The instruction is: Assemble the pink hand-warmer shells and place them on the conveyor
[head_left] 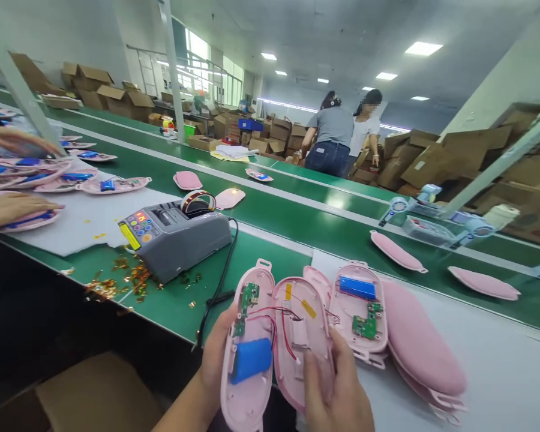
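Note:
My left hand (210, 357) grips the edge of an oval pink shell half (248, 403), which holds a blue battery pack (252, 360) and a green circuit board (249, 295). The matching shell half (292, 378) is in my right hand (339, 393), thumb inside and fingers around its right edge. Thin red and black wires (270, 311) join the two halves, and a small white connector hangs loose at one wire end. Yellow tape pieces (308, 308) stick inside the right half. Just behind it lies another opened shell (360, 354) with a battery and board.
Closed pink shells (425, 339) are stacked at right on a white sheet (486, 366). A grey tape dispenser (184, 243) stands left, beside amber tape scraps (137, 276). A co-worker's hands (13, 210) are among shells at far left. Two people stand beyond the green conveyor (292, 207).

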`<state>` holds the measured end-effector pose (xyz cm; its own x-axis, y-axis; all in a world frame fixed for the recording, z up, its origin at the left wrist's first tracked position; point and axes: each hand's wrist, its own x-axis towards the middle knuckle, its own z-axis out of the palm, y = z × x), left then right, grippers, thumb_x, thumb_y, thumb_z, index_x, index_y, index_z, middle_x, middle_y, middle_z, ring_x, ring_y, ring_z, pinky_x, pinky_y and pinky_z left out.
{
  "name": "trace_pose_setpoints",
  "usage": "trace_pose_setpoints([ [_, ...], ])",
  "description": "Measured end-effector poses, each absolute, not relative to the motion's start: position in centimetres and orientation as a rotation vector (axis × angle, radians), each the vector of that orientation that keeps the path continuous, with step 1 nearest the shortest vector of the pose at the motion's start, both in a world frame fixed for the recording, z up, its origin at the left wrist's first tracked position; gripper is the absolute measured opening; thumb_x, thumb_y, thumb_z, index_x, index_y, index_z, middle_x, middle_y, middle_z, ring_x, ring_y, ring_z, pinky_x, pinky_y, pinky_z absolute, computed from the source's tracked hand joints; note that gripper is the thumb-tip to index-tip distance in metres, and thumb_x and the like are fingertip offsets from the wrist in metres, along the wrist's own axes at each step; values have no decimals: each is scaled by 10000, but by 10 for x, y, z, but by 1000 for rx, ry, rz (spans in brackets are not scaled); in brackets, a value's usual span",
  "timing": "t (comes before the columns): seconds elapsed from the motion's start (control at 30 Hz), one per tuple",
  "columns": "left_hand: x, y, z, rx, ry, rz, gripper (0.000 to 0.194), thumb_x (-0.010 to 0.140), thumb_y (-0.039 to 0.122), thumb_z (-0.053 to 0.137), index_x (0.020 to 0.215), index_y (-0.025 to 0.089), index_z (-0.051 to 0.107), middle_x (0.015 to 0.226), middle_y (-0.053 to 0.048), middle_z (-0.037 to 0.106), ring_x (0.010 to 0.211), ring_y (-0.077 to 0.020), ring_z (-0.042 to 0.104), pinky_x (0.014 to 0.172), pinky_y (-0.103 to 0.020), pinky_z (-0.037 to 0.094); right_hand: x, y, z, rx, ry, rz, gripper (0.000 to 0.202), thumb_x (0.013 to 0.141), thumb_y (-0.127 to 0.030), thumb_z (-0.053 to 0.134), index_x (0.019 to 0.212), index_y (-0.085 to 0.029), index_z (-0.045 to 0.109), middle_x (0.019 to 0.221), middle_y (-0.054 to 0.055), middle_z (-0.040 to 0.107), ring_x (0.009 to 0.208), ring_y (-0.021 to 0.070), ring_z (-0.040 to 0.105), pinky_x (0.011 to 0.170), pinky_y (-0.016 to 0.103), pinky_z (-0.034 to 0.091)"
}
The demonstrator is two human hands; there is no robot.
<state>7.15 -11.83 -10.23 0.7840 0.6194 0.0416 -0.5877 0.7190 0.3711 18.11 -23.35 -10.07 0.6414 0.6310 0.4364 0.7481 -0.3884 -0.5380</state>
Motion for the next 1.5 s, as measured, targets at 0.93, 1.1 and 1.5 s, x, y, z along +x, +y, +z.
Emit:
trace_pose_setpoints([
  [0.93, 76, -111, -99, 614, 53, 459, 383, 897, 383, 514, 1105, 116, 692, 952, -116, 741, 1009, -262, 653, 978, -375, 432, 203, -190, -56, -1994, -1528, 335, 175, 874, -164, 495, 852, -228, 657, 739, -2, 650, 682, 175, 579, 603, 273, 387],
  [1.1, 74, -112, -98, 623, 82, 464, 420, 871, 424, 546, 1100, 104, 691, 980, -134, 725, 980, -279, 653, 925, -379, 465, 214, -181, -57, -1817, -1464, 160, 106, 807, -186, 572, 703, -200, 586, 787, 21, 569, 732, 166, 534, 635, 262, 401],
  [1.5, 78, -108, -111, 599, -37, 420, 516, 866, 483, 514, 1180, 91, 635, 982, -150, 706, 916, -261, 651, 788, -348, 518, 228, -181, -52, -1267, -875, 1253, 392, 624, -453, 824, 696, -167, 565, 599, -31, 583, 507, 74, 532, 487, 180, 424],
])
